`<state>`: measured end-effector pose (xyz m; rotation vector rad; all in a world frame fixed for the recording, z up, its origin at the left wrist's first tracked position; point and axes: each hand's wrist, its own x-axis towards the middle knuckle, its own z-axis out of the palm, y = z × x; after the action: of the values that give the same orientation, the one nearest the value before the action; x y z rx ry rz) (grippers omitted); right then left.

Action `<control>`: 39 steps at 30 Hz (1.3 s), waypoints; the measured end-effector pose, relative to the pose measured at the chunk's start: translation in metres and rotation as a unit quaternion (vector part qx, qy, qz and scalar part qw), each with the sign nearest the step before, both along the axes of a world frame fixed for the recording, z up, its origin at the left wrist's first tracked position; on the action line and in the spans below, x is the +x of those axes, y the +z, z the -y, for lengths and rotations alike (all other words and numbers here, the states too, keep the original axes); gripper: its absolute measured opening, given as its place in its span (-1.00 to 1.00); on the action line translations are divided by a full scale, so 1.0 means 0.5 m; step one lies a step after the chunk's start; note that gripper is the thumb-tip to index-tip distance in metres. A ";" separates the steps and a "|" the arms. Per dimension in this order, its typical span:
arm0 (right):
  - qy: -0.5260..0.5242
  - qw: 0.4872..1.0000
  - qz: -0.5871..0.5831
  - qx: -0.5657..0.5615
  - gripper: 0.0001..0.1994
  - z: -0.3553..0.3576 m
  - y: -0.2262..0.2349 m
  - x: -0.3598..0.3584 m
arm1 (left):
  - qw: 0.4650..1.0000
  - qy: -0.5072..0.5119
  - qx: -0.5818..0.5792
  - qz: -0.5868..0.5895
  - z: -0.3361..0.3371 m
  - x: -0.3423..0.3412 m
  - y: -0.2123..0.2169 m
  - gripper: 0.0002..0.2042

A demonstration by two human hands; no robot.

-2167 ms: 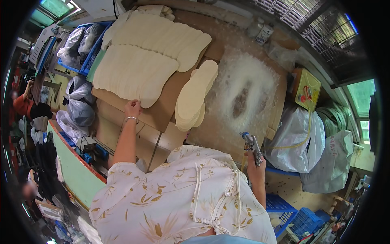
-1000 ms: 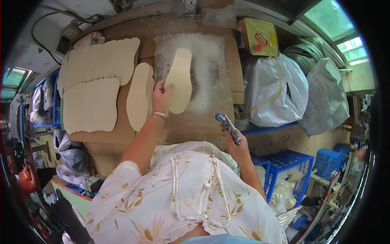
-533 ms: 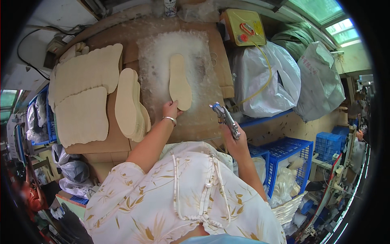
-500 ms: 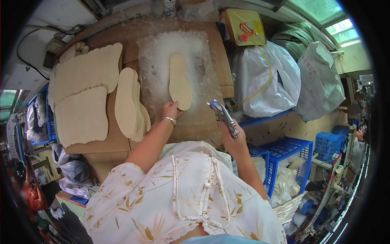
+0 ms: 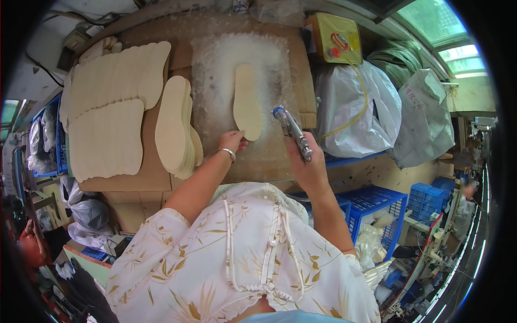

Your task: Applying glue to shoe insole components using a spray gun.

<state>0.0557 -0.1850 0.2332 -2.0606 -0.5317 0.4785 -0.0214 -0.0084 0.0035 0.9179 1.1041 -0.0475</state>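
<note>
A cream-coloured insole lies flat, toe away from me, on a patch of white residue. My left hand pinches its heel edge at the lower left between thumb and fingers. In my right hand is a metal spray gun, its blue-ringed nozzle beside the insole's right edge and apart from it. A stack of similar insoles stands left of my left hand. Farther left, overlapping rows of insoles cover the cardboard.
A yellow can with a yellowish hose stands at the back right. White plastic bags bulge beside the table's right side. Blue crates sit below on the right. Cardboard covers the tabletop.
The spray gun has moved forward and closer to the insole, its nozzle now beside the insole's lower half. My left hand stays at the heel. The whole view has shifted slightly.
</note>
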 end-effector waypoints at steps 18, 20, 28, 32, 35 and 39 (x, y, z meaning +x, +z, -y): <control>-0.016 0.999 -0.006 -0.031 -0.76 0.003 -0.004 -0.011 | 0.999 -0.020 -0.035 0.001 0.001 -0.003 0.003 -0.82; 0.003 1.000 0.000 -0.025 -0.76 0.005 -0.006 -0.015 | 0.999 -0.019 -0.032 -0.001 0.000 -0.003 0.002 -0.81; -0.005 0.999 0.002 -0.036 -0.76 0.002 -0.027 -0.018 | 0.999 -0.018 -0.039 -0.008 0.004 -0.003 0.000 -0.79; 0.001 1.000 -0.009 -0.002 -0.76 -0.016 -0.027 -0.022 | 0.999 -0.024 -0.038 -0.009 0.003 -0.005 -0.002 -0.78; -0.003 1.000 -0.001 -0.005 -0.75 -0.016 -0.039 -0.016 | 0.999 -0.023 -0.044 -0.007 0.005 -0.003 -0.008 -0.77; -0.003 0.999 0.031 0.030 -0.75 -0.020 -0.056 -0.016 | 0.999 -0.028 -0.039 -0.007 0.006 -0.001 -0.007 -0.77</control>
<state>0.0475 -0.1750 0.2049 -2.0244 -0.5694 0.3922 -0.0217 -0.0115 0.0002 0.8789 1.0826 -0.1419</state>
